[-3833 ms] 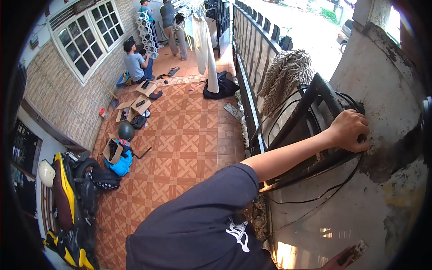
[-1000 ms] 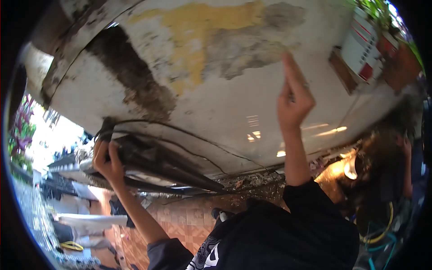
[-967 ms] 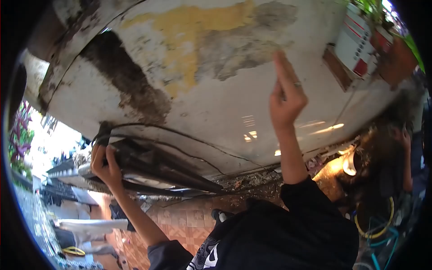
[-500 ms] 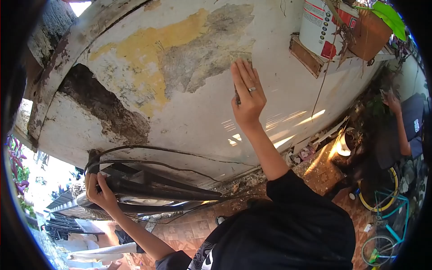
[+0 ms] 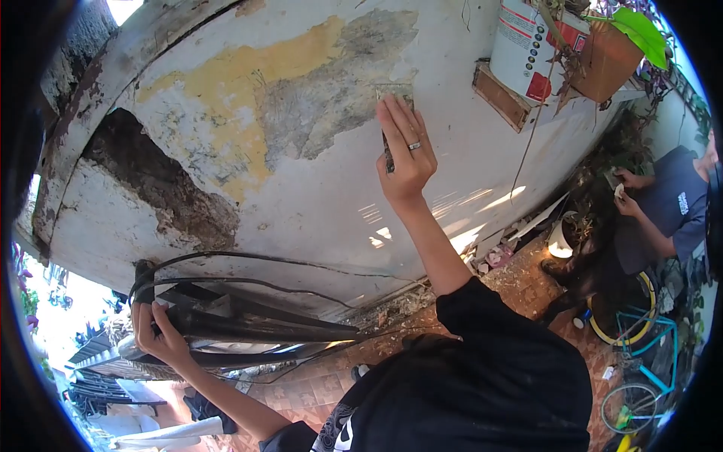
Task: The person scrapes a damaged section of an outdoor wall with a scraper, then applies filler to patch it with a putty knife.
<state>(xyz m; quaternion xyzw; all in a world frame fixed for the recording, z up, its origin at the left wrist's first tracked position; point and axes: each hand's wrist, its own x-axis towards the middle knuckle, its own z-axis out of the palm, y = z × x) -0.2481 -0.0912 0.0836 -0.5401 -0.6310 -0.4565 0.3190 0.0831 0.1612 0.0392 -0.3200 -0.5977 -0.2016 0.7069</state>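
My right hand, with a ring on one finger, presses a flat scraper-like tool against the white wall. Its blade lies at the right edge of a grey and yellow patch where paint has come off. My left hand is at the lower left, its fingers wrapped round the end of a dark pipe-like bar. Black cables loop just above it. A deep dark hole shows in the wall's left part.
At the upper right, a paint bucket and a brown pot with a plant stand on a ledge. Another person is at the right, near a teal bicycle. Debris lies along the wall's base.
The view has shifted slightly, and more of the other person shows, with both of that person's hands now visible. My hands keep nearly the same places on the wall and bar.
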